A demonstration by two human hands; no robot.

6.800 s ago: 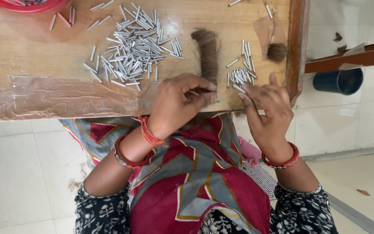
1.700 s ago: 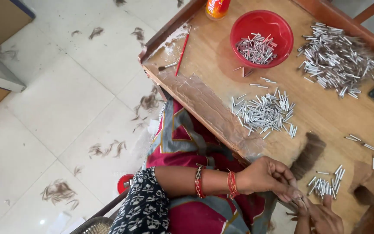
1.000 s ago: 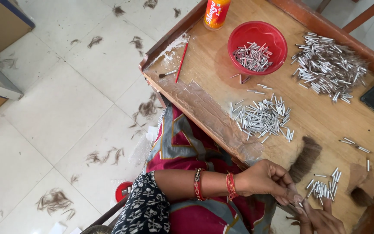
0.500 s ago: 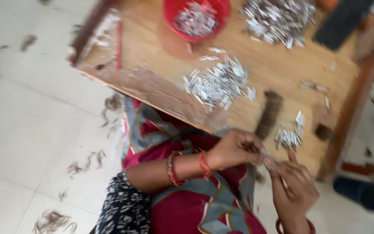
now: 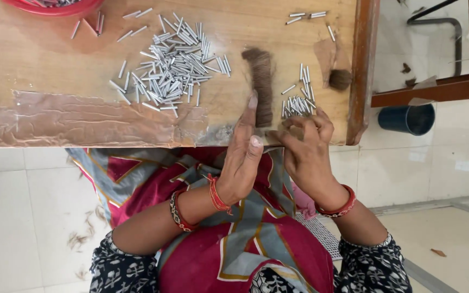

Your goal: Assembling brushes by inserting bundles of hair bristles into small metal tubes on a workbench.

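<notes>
**Two hands at a hair bundle on the table edge**

The left hand [image 5: 243, 157] is in the middle of the frame, at the near edge of the wooden table [image 5: 39, 59]. Its fingers are stretched and close together, one fingertip touching the lower part of the dark brown hair bundle [image 5: 260, 81], which lies lengthwise just above it. The hand does not close around anything.

The right hand [image 5: 306, 149] is just beside it, to the right. Its fingers are bent and pinched narrowly; what they hold is too small to tell. Just above this hand lies a small heap of short metal tubes [image 5: 298, 103].

A big pile of the same tubes [image 5: 172, 68] is in the upper middle-left. A red bowl [image 5: 55, 6] shows at the top left edge. A smaller hair tuft [image 5: 340, 79] lies near the table's right rim.
</notes>
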